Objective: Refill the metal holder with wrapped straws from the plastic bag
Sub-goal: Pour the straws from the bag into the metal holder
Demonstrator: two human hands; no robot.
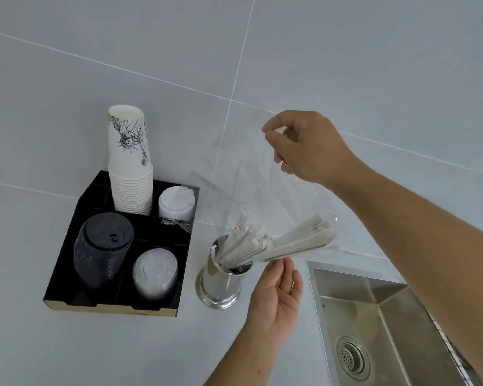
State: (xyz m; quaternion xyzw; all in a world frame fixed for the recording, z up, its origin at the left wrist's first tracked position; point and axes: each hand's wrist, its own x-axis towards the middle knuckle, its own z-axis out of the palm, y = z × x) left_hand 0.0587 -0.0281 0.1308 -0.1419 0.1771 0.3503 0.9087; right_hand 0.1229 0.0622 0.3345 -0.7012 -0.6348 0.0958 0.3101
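Head view: mid-refill, the right hand (pixel 304 146) pinches the upturned clear plastic bag (pixel 262 185) by its top, tipping wrapped straws (pixel 299 240) toward the metal holder (pixel 221 280) on the counter beside the sink (pixel 374 316). Left hand (pixel 276 296), fingers loosely spread, steadies the bundle from below. Several straws already stand in the holder; a bundle remains bagged.

The right hand (pixel 307 146), high in the middle of the frame, pinches the clear plastic bag (pixel 262 190). Wrapped straws (pixel 299 240) slide from it into the metal holder (pixel 221 280) on the bench (pixel 67 349). The left hand (pixel 276 296) is open just below the straws.
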